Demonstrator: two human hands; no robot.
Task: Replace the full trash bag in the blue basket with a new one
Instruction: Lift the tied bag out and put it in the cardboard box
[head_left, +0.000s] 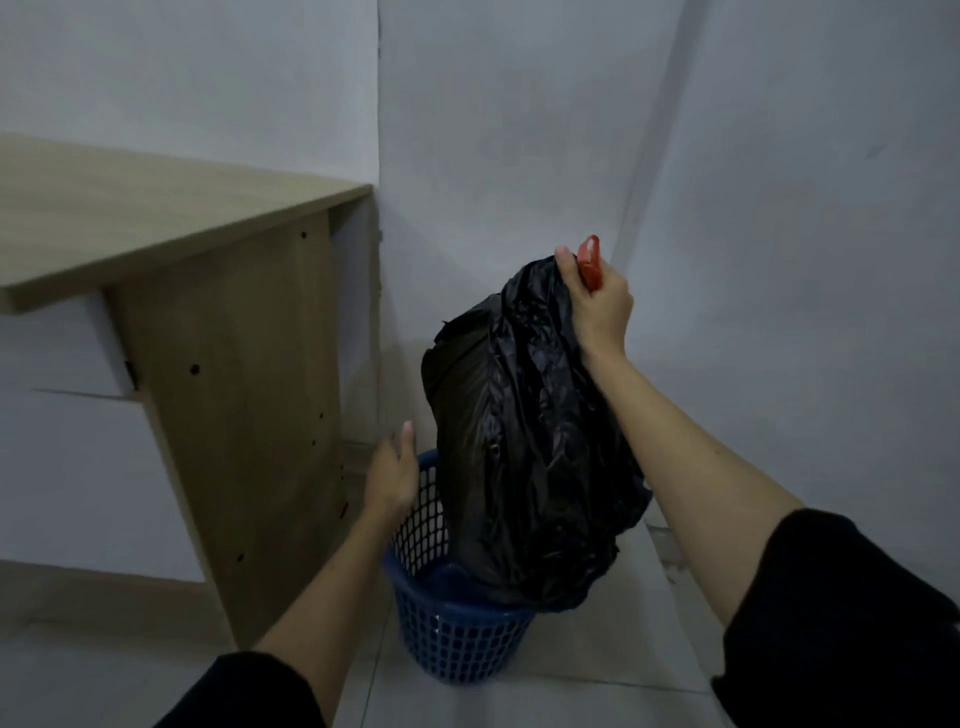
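Blue basket (457, 639) on floor is steadied at rim by left hand (390, 475), fingers relaxed; full black bag (524, 457), half lifted out, is grasped at its neck by right hand (597, 306).

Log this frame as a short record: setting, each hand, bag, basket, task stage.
setting: room corner, wooden desk on the left, tiled floor
right hand: grips the gathered top of the black trash bag, red drawstring sticking up from the fist
left hand: fingers straight, at the rim of the blue basket; contact cannot be told
bag: bulging, lifted mostly above the basket, bottom at the rim
basket: mesh, on the floor, tilted
task stage: full bag coming out; no new bag in view
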